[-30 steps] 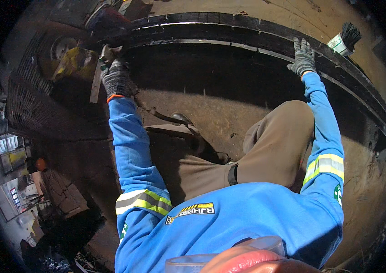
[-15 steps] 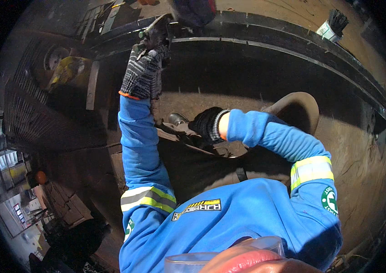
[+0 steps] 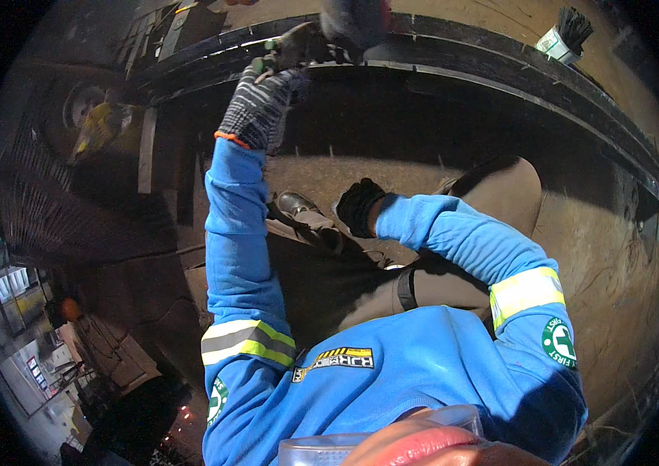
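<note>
My left hand point(image 3: 263, 109), in a black-and-white knit glove with an orange cuff, reaches forward to the long dark metal beam point(image 3: 492, 66). Its fingers are closed around something dark with a green end point(image 3: 269, 45), too shadowed to name. Just beyond them a blurred, rounded dark-grey thing point(image 3: 352, 27) hangs over the beam; its kind cannot be told. Near my lap, my right hand point(image 3: 356, 208), in a dark glove, is curled into a fist. Whatever it may hold is hidden. Below it lies a dark shoe point(image 3: 296, 203).
Beyond the beam at the far right stands a white container point(image 3: 556, 46) full of thin black rods point(image 3: 574, 28). A yellow object point(image 3: 96, 126) and a flat strip point(image 3: 147, 151) lie to the left. Orange sparks point(image 3: 184, 412) show at the lower left.
My left hand has moved slightly forward and right along with the thing it grips. The blurred grey thing has shifted right. My right hand has turned and curled more tightly near my lap.
</note>
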A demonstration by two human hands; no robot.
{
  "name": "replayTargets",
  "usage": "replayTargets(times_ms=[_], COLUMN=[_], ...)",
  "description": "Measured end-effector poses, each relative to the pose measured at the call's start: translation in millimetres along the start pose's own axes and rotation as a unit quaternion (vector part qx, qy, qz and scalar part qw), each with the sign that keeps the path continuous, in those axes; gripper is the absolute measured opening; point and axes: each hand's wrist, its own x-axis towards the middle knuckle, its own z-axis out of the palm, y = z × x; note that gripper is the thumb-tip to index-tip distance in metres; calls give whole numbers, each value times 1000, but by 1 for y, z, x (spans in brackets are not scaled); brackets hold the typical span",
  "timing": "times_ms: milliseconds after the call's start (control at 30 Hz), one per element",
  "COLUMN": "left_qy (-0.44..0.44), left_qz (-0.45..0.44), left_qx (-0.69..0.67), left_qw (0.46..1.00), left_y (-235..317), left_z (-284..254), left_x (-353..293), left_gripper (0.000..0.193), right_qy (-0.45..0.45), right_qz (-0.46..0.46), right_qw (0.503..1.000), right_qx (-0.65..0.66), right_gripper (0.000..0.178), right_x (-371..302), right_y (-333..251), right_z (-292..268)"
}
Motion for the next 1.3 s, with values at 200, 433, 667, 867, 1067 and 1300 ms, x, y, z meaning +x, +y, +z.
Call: replayTargets(times_ms=[200, 433, 667, 867, 1067, 1300], left_qy=[-2, 71, 83, 60, 16, 20], left_qz=[-163, -300, -290, -285, -38, 135], left_qx=[93, -57, -193, -338, -191, 89], left_qw=[982, 950, 934, 895, 981, 987], left_y=[-25, -63, -55, 21, 33, 14], left_z=[-12, -23, 7, 7, -12, -3], left_x=[-12, -42, -15, 18, 16, 7], left_gripper=[21, 35, 24, 19, 15, 22], right_qy=[38, 17, 12, 79, 41, 145], right_qz=[30, -8, 20, -18, 6, -24], right_qw=[999, 1000, 1000, 996, 999, 989], right_qx=[-2, -18, -11, -43, -25, -16], right_gripper=[31, 30, 36, 28, 31, 29], right_x=[0, 8, 2, -6, -4, -17], right_y=[-1, -1, -11, -25, -25, -15], right_z=[-1, 1, -10, -15, -13, 3])
